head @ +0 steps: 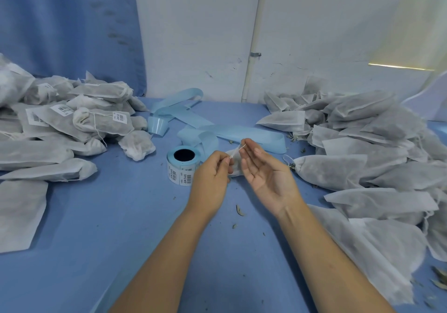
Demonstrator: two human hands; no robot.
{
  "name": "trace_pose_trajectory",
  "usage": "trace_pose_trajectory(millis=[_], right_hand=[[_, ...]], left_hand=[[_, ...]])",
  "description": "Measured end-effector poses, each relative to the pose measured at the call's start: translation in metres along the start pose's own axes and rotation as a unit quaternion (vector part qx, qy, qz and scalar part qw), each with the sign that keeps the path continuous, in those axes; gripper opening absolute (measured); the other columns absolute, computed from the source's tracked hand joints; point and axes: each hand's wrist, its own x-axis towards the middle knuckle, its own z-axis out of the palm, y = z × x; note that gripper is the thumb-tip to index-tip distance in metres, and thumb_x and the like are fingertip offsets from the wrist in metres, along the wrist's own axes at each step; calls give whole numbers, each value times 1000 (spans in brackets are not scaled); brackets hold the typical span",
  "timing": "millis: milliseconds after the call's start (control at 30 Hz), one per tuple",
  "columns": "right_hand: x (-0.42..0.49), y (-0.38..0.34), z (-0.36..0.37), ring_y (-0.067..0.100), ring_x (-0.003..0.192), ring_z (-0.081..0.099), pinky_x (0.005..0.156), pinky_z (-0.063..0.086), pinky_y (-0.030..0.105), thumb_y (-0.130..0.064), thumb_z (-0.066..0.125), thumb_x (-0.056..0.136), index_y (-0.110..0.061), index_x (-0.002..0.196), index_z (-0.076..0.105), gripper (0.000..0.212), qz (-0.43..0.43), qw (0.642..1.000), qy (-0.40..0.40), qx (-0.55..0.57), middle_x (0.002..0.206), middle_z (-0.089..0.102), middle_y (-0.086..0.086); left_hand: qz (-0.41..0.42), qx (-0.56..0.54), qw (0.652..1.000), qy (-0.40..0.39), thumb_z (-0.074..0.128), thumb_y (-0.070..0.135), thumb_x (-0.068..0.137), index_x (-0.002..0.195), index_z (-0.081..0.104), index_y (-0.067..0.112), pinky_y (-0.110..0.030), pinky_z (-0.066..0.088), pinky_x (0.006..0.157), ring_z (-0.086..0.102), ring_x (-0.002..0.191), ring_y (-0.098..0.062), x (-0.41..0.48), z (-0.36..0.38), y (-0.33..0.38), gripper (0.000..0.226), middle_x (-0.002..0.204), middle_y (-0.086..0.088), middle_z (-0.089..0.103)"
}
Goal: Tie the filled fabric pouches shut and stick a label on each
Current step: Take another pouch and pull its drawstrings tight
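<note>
the pouch (235,167) you are working on sits between your hands, low over the bench (121,216), and most of it hides behind them. your left hand (212,172) pinches the thin drawstring (238,150) between thumb and fingertips. your right hand (263,170) lies palm up with its fingers nearly straight; the string reaches its fingertips, though whether it is nipped there i cannot tell. expect the pouch to be light and soft: the fabric looks thin and non-woven and crumples easily, and the loose dry filling probably shifts, so it likely sags if lifted by one corner. take it at the gathered neck, where the fabric bunches, and keep tension on the string, which looks fine and apt to slip from dry fingers. the label roll (183,165) stands just left of your left hand. its stickers show barcodes and a short printed code, too small to read with certainty. further left lie the labelled pouches (79,119) with the same kind of barcode sticker. to the right of your right hand is the unlabelled heap (362,143). beyond your hands trails the spent blue backing strip (251,136).
</note>
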Motion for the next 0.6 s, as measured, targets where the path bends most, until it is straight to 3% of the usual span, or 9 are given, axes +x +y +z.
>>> trace_pose_trajectory(millis=[167,367,500,600], right_hand=[[1,4,1,6,71,67,68,54,15,-4,64,74,-12,88,71,18,-17,999,48,0,77,71,-3],[0,1,0,4,66,65,64,53,14,-4,65,71,-13,93,66,24,-39,998,52,10,74,70,-5],[-1,0,0,5,68,64,67,53,15,-7,66,71,-15,102,65,32,-37,999,38,-12,76,69,-5],[-1,-2,4,6,68,63,67,53,16,-7,66,72,-15,106,64,35,-28,1000,11,1,76,66,-4]], left_hand=[[35,64,997,-29,43,18,100,87,55,10,-34,44,68,54,73,-25,-3,2,-3,20,82,-12,62],[74,108,991,-24,41,23,100,84,50,18,-41,45,72,53,75,-15,-5,6,-4,19,77,4,58],[85,175,981,-10,49,29,93,87,49,36,-26,40,66,46,83,-3,-2,3,-8,9,87,12,52],[102,173,979,-6,56,12,76,102,56,31,-17,37,77,38,99,0,-2,0,-8,32,101,15,41]])
